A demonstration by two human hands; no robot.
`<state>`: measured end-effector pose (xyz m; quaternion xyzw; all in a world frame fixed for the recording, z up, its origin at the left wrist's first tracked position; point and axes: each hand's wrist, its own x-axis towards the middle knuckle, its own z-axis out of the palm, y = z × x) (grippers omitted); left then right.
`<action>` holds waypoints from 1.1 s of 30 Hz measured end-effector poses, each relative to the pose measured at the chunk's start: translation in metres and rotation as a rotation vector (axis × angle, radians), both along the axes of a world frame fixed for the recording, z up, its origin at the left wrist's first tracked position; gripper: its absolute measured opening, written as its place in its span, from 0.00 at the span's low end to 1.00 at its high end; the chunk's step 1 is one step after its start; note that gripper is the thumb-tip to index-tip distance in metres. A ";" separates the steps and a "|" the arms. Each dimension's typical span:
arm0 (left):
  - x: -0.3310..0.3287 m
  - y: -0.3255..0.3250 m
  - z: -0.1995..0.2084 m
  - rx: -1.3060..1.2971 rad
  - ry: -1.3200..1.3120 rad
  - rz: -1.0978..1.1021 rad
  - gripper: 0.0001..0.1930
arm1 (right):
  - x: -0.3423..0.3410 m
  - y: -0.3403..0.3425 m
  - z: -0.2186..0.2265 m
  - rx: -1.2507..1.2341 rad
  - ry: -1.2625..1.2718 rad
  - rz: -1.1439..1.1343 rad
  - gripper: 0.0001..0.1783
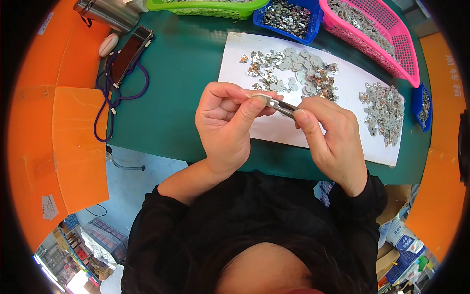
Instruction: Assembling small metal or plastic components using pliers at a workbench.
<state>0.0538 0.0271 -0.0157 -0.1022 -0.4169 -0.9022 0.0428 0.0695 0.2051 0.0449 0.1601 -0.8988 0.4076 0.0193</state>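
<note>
Between thumb and fingers, my left hand (227, 120) pinches a small pale metal plate (262, 97). My right hand (333, 134) is closed around a pair of pliers (285, 108) with dark jaws, whose tips meet the plate from the right. Both hands are held above the near edge of a white board (274, 134). Beyond them on the board lies a loose pile of flat grey plates (299, 62), with small shiny metal pieces (262, 62) to its left. A second heap of plates fitted with shiny pieces (384, 115) spreads at the board's right end.
A green basket (210, 9), a blue bin of small metal parts (313, 24) and a pink basket of plates (409, 54) line the table's far side. Another blue tray (419, 105) sits at right. A phone with a purple cord (129, 56) and a steel flask (110, 14) lie at left.
</note>
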 end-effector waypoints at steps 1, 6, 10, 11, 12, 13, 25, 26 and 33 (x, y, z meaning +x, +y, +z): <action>0.000 -0.001 -0.001 0.000 0.000 0.001 0.09 | 0.000 0.000 0.002 -0.003 -0.029 0.012 0.17; 0.000 -0.003 -0.003 -0.151 0.167 0.075 0.10 | 0.001 -0.001 0.003 -0.016 -0.082 0.021 0.16; 0.000 -0.002 -0.002 -0.268 0.202 0.143 0.09 | 0.002 -0.004 0.003 0.014 -0.044 0.006 0.16; 0.000 -0.002 -0.002 -0.272 0.201 0.149 0.09 | 0.002 -0.004 0.002 0.014 -0.051 0.004 0.16; 0.000 -0.001 -0.001 -0.276 0.200 0.155 0.09 | 0.002 -0.004 0.002 0.014 -0.051 0.005 0.16; 0.000 -0.001 -0.002 -0.276 0.199 0.156 0.09 | 0.002 -0.004 0.001 0.013 -0.033 0.006 0.16; 0.014 0.001 0.005 -0.036 -0.105 -0.031 0.10 | 0.012 -0.007 -0.018 0.047 0.052 -0.057 0.16; 0.018 0.002 0.002 0.031 -0.154 -0.057 0.09 | 0.014 -0.007 -0.021 0.054 0.069 -0.068 0.16; 0.013 -0.023 0.007 0.010 -0.108 -0.134 0.07 | 0.030 0.003 -0.027 0.024 0.061 -0.044 0.14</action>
